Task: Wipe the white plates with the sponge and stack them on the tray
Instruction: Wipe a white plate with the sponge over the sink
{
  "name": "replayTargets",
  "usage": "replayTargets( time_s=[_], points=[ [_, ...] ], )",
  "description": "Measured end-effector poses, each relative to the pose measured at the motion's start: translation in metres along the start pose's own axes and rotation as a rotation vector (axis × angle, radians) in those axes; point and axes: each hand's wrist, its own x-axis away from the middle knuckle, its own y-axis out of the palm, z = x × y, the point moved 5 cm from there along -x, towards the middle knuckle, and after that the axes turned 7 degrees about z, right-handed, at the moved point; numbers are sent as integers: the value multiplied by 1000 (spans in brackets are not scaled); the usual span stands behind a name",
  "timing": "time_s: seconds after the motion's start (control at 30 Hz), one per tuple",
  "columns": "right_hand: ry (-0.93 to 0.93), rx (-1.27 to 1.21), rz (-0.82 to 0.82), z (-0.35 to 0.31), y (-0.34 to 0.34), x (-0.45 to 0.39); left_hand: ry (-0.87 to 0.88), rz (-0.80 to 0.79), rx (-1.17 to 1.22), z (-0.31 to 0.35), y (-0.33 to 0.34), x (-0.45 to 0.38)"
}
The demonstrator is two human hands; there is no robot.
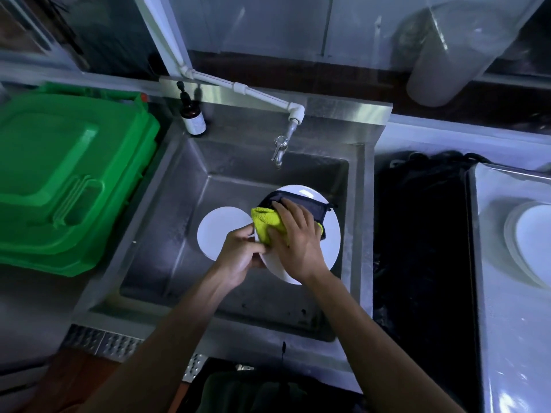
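Over the steel sink (167, 186), the person's left hand (238, 254) grips the near-left rim of a white plate (329, 234), thumb on top and fingers curled under the edge, holding it above the basin. The right hand (295, 239) lies flat on the sponge (268, 226), a yellow-green pad with a dark mesh side, fingers fairly straight and pressing it down against the plate's face. The sponge covers the left and middle part of the plate, its dark part reaching toward the far rim.

A second white plate (219, 231) lies on the sink floor just to the left, partly hidden behind the left hand and the sponge. A metal tap (280, 147) hangs from a white pipe (238, 84) over the far side of the basin. A dark pump bottle (193, 114) stands on the far-left corner of the sink.

To the right, well apart from the sink, a metal tray (489, 263) holds stacked white plates (533, 236) at the frame's edge. A green plastic bin lid (59, 174) fills the left side.
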Motion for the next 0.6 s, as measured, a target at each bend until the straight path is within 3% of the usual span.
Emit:
replayTargets(
  time_s=[0.2, 0.6],
  points=[
    [-65, 97, 36, -1, -5, -18, -8, 57, 22, 1, -1, 6],
    [183, 93, 98, 39, -10, -52, 17, 191, 158, 10, -7, 13]
  ],
)
